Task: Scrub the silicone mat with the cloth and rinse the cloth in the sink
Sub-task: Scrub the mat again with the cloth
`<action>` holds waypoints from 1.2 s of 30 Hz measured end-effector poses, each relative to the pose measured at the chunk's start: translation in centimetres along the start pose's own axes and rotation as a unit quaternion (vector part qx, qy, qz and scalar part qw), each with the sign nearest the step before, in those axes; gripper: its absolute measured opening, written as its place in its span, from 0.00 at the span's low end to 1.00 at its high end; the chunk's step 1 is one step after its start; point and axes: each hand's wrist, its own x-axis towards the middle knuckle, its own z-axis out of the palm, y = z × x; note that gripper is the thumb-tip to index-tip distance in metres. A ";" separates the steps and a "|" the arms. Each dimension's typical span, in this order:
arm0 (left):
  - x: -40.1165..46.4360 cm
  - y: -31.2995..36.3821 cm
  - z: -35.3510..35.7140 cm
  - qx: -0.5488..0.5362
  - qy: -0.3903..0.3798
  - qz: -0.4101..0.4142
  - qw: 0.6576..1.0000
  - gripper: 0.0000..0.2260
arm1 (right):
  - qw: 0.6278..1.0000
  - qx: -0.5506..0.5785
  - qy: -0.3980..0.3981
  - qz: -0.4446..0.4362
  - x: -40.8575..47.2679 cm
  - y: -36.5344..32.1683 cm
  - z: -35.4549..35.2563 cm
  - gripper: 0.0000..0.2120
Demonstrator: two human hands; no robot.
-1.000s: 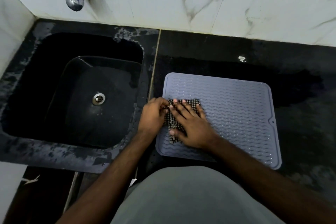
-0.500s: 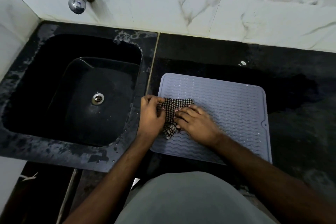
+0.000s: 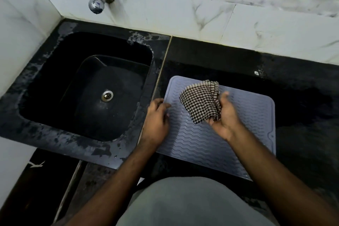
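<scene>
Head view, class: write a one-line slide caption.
Right hand holds the checked cloth above the silicone mat; left hand rests at its edge beside the sink.

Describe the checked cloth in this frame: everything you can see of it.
The cloth is a dark-and-white small-check woven fabric, folded into several layers that fan out at its far edge. The right hand grips its near end, holding it tilted above the grey silicone mat. The left hand does not touch it.
</scene>
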 end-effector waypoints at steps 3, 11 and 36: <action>0.5 -0.9 0.7 0.089 -0.045 0.011 0.995 0.20 | 0.999 0.040 -0.023 0.008 -0.2 -0.3 -0.1 0.37; 0.9 -2.2 -0.2 0.098 -0.090 0.009 0.991 0.17 | 0.625 -0.683 -0.115 -0.360 0.8 1.0 2.9 0.23; -0.3 -0.6 0.2 0.212 -0.085 0.045 0.972 0.21 | 0.463 -0.779 -0.227 -0.357 4.5 5.2 0.7 0.37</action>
